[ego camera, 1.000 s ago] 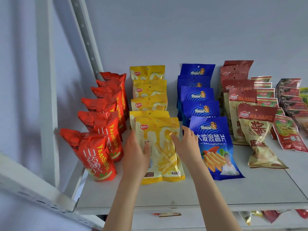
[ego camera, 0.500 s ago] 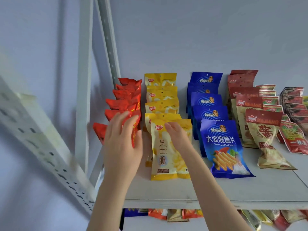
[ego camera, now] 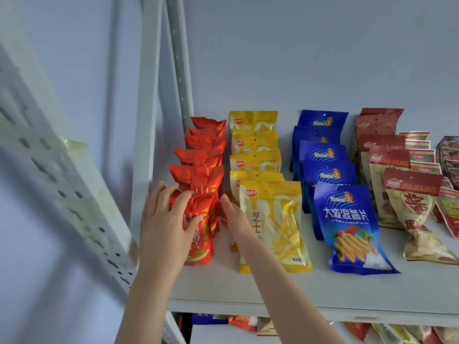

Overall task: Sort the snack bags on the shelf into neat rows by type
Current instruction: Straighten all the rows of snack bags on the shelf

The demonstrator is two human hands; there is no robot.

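Fingers (ego camera: 183, 197) of left hand (ego camera: 164, 232) on upright red bag (ego camera: 201, 244)

**Four rows run front to back on the shelf**

On the shelf (ego camera: 372, 294), the yam-chip row (ego camera: 198, 155) stands furthest left, just beside the upright post (ego camera: 146, 120). To its right come the cheese-stick row (ego camera: 255, 142), the potato-chip row (ego camera: 323, 155) and the MAJIANG row (ego camera: 382, 145), with more bags (ego camera: 419, 155) beyond. The left hand (ego camera: 166, 224) holds the front yam-chip bag (ego camera: 198, 242) from its left. The right hand (ego camera: 233, 217) touches the bag's right side, in the gap beside the cheese-stick row. Lower-shelf bags (ego camera: 241, 321) lie beneath.
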